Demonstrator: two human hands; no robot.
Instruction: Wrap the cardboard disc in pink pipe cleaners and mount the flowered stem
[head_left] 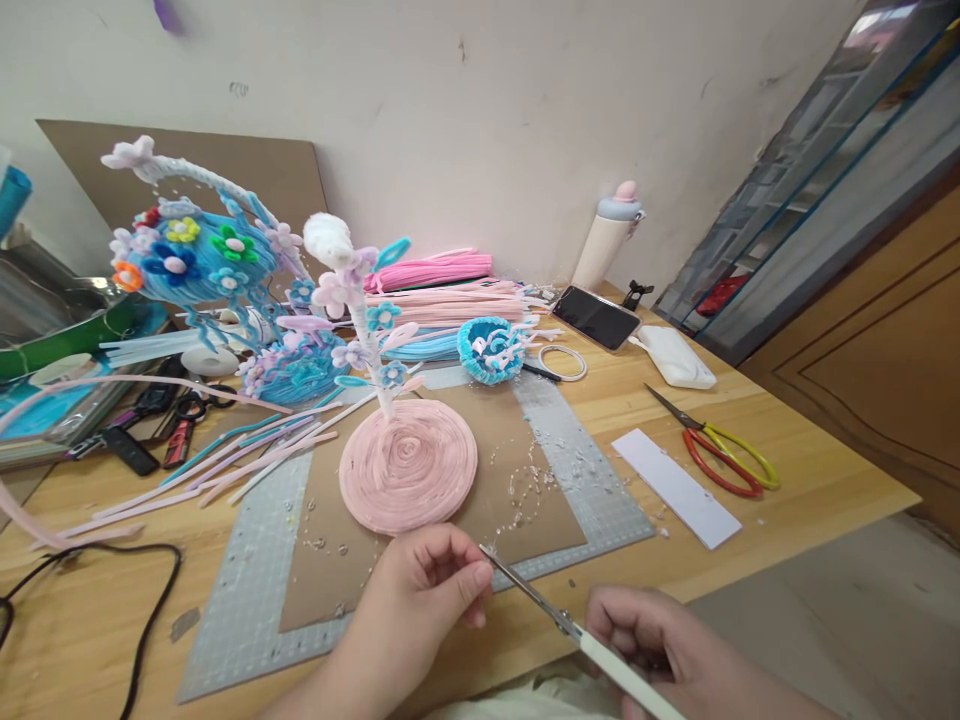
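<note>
My left hand [435, 590] is closed in a pinch near the front edge of the cutting mat [225, 620]; what it pinches is too small to make out. The tips of slim metal scissors with white handles [615, 672] reach its thumb and forefinger. My right hand [652, 640] is wrapped round those handles. Just beyond my left hand lies a round pink coiled base [409, 465], with a white wrapped stem [369, 345] standing on it, bearing small flowers and leaves. Brown cardboard [315, 560] lies under the base, with clear beads scattered about.
Red and yellow scissors [720, 455], a white card [675, 488] and a phone [596, 318] lie at the right. Pipe cleaner bundles [442, 305] and a blue bowl [491, 350] are behind. A flowered blue piece [202, 255] stands back left; a black cable [161, 590] lies front left.
</note>
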